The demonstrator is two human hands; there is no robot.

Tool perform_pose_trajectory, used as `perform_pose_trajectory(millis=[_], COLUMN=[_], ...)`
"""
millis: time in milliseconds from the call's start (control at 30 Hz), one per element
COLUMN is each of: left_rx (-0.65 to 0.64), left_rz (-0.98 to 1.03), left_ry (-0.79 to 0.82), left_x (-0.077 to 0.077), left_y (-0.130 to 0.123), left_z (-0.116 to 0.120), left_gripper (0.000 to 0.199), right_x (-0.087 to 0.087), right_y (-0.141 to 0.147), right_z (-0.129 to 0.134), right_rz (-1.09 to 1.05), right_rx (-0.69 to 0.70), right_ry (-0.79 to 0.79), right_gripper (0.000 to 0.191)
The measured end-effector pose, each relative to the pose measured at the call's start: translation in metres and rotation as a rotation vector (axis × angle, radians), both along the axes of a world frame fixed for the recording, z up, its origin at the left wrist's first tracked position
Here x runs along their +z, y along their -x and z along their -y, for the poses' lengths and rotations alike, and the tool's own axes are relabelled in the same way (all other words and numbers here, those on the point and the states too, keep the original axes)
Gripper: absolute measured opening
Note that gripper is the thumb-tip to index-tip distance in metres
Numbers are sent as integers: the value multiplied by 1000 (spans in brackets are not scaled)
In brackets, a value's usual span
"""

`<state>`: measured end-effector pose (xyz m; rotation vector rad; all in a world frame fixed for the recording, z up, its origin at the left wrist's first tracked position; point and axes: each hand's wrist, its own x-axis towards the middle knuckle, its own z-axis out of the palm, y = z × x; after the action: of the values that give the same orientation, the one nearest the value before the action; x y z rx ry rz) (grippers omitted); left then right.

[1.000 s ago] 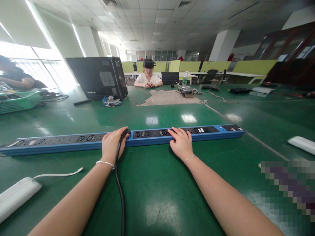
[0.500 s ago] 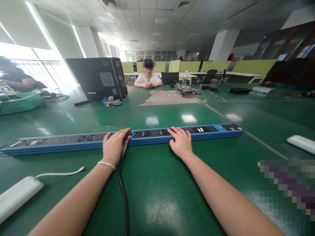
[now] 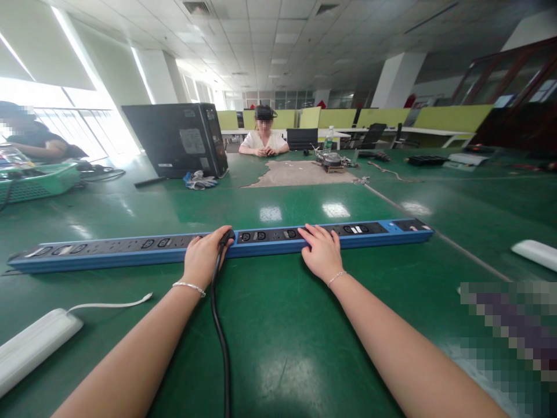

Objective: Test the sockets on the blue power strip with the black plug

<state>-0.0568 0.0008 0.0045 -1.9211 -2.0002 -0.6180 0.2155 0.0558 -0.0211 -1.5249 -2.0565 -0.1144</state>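
A long blue power strip [image 3: 265,249] with black sockets lies across the green table in front of me. My left hand [image 3: 206,251] is closed around a black plug [image 3: 227,235] at the strip's middle; the plug sits against the sockets, and how deep it goes is hidden. From the plug a black power cord [image 3: 223,342] runs down towards me. My right hand [image 3: 322,248] rests on the strip right of centre, fingers stretched over its top and front edge, the thumb on the near side.
A white power bank-like block [image 3: 41,345] with a short white cable lies near left. Further back stand a black computer case [image 3: 174,142], gloves [image 3: 200,181] and a green basket [image 3: 47,184]. A person [image 3: 264,139] sits opposite; another [image 3: 35,136] is at far left.
The view has shifted very slightly, so everything sits a little further right. Both hands keep their places on the strip, and the plug stays in the left hand.
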Motion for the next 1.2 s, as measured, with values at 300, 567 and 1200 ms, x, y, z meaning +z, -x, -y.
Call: perform_pose_trajectory(millis=[300, 567, 1200], left_rx=[-6, 17, -18], left_rz=[-29, 33, 128], left_ry=[-30, -8, 8], left_x=[-4, -1, -1], left_y=[4, 3, 6], left_z=[0, -1, -2], left_gripper=[40, 40, 39], right_x=[0, 1, 0], right_y=[-1, 0, 0], right_z=[0, 1, 0], right_rz=[18, 16, 7], right_rx=[-3, -3, -1], right_ry=[-5, -4, -5], right_gripper=[48, 48, 48])
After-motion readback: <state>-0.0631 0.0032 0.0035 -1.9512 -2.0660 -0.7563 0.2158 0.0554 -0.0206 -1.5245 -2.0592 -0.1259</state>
